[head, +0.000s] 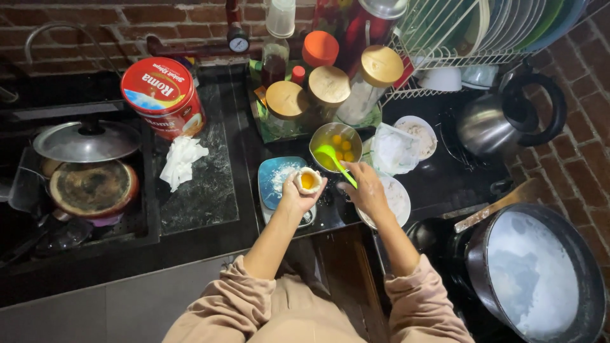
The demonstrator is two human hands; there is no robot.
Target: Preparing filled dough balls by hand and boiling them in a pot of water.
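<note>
One view only, from a camera worn on the person's head, which looked steeply down and forward over the dark table (210,190) toward the brick wall (159,22) at the back. It sat close (both forearms ran up from the bottom edge), with the left hand (298,194) and right hand (367,187) near the picture's centre. A dish rack (445,38) filled the upper right corner, a large pan (540,273) the lower right.

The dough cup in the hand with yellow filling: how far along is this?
Done: the dough cup in the left hand already holds a yellow ball. In hand: the right hand holds a green spoon at the metal bowl. Left: the cup is open, and several yellow balls remain in the bowl.
</note>
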